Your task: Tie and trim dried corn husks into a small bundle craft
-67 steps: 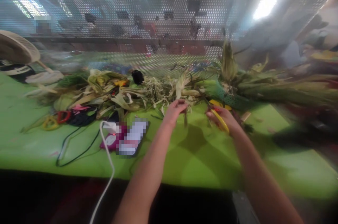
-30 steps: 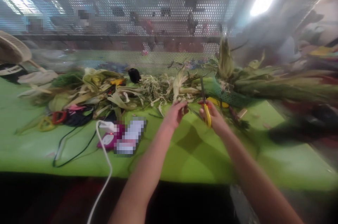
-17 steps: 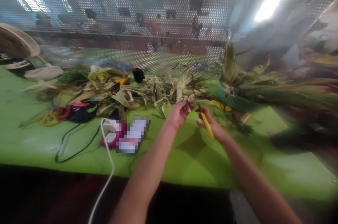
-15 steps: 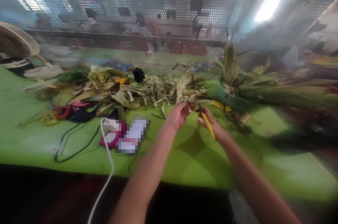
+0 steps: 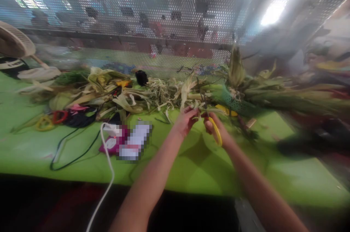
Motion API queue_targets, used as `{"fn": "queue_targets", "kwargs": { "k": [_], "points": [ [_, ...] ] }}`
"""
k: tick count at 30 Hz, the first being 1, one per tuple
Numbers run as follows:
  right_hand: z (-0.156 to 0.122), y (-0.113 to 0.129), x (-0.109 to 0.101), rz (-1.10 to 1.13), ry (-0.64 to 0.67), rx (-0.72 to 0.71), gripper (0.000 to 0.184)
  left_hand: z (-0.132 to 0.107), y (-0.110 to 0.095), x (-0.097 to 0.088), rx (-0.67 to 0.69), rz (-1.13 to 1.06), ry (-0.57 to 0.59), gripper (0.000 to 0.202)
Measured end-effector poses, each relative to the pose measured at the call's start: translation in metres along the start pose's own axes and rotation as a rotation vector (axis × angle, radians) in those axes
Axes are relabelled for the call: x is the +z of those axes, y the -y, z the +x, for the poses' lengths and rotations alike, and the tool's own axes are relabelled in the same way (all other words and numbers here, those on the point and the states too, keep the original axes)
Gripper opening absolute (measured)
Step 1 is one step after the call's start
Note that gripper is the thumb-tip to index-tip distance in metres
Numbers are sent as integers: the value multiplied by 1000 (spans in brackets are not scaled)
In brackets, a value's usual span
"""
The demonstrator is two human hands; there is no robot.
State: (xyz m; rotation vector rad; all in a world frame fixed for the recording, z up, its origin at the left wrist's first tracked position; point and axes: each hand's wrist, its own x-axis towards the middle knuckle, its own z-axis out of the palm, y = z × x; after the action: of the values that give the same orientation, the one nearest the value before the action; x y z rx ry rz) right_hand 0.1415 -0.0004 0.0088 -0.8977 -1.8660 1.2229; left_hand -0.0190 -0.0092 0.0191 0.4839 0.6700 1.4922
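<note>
Left hand [image 5: 185, 121] is pinching a corn husk strip [image 5: 197, 112]; right hand [image 5: 216, 129], at its 3 o'clock, is gripping yellow-handled scissors [image 5: 216, 133], blades hidden.

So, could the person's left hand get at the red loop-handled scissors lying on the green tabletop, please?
Probably yes, once freed: the left hand is pinching a dried husk strip, and only bare green tabletop and cables lie between it and the red scissors.
</note>
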Motion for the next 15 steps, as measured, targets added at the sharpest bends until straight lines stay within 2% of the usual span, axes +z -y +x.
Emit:
{"fn": "queue_targets", "kwargs": {
  "k": [8, 15],
  "points": [
    [1, -10, 1, 143, -2, -35, 52, -5, -1, 6, 5, -14, 12, 34],
    [-2, 0, 4, 164, -25, -36, 52, -3, 1, 3, -5, -18, -12, 38]
  ]
}}
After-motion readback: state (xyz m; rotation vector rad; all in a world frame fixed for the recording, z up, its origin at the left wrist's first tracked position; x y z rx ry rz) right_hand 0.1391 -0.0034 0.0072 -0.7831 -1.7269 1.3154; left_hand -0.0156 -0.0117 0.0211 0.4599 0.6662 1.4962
